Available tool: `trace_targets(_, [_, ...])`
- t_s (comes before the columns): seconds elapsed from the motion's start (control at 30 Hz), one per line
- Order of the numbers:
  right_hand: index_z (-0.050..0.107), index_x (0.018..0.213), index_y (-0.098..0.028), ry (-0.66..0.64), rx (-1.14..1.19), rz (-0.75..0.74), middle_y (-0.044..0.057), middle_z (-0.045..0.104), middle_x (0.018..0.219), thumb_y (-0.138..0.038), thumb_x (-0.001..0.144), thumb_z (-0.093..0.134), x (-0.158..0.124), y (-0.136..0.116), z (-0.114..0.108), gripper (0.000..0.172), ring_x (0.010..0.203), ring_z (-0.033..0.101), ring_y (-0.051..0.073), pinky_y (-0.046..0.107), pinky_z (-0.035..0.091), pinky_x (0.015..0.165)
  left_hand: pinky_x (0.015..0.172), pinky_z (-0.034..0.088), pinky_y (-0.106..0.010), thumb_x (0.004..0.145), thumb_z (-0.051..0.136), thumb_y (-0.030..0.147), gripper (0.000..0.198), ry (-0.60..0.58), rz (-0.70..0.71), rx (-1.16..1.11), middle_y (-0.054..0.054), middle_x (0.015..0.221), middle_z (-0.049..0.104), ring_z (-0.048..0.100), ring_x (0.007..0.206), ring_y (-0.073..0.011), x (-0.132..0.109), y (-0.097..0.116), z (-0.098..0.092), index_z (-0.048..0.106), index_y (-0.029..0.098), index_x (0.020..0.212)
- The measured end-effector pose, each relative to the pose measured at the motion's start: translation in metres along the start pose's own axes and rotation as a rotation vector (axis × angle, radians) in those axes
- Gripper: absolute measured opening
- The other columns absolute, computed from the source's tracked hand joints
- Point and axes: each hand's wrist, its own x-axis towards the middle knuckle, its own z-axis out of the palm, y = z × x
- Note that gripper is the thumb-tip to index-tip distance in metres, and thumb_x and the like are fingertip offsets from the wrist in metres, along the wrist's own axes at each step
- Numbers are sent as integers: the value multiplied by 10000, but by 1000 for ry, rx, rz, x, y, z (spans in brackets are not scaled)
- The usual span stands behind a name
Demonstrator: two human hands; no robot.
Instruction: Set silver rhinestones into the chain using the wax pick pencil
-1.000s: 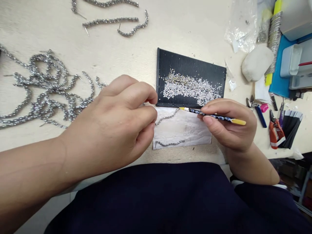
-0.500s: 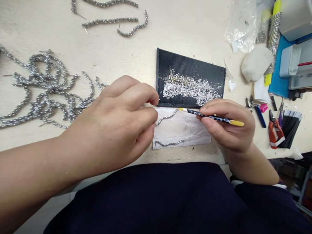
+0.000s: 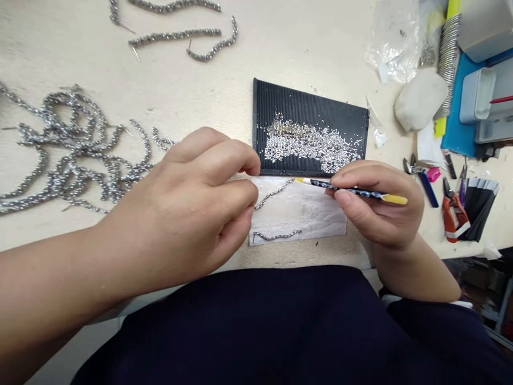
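Observation:
My left hand (image 3: 204, 198) is closed in a pinch around the near end of a thin rhinestone-covered strand (image 3: 276, 193); the fingers hide that end. My right hand (image 3: 379, 206) grips a wax pencil (image 3: 358, 192) with a patterned dark barrel and yellow ends. Its tip meets, or nearly meets, the strand's far end. Below them lies a white sheet (image 3: 296, 216), bearing a second short strand (image 3: 277, 236) with a bare pin end. Just beyond the sheet, a black ridged tray (image 3: 308, 96) holds many loose silver rhinestones (image 3: 312, 145).
A tangled pile of sparkling strands (image 3: 76, 144) lies at left, with several more (image 3: 176, 36) at the back. On the right are a pale lump (image 3: 420, 101), orange-handled cutters (image 3: 455, 214), blue-handled pliers (image 3: 428, 187), a plastic bag (image 3: 393, 40) and a white container (image 3: 475, 93).
The wax pencil and my right hand have shifted slightly right, its back end tilting a little. My left hand keeps its pinch. The whole view has drifted slightly.

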Motion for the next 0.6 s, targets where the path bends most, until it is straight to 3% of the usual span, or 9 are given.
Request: trace_targets(0.6, [835,1093,-276,-56,-14,7,27,857,945,-159,964,794,5,-2,4,179,833,810,198,350,696,763,961,640,-483,1035,560,233,174,-10,1,-59,-64,1195,697,669,1136,-292,1,-1,-1,634,252,878])
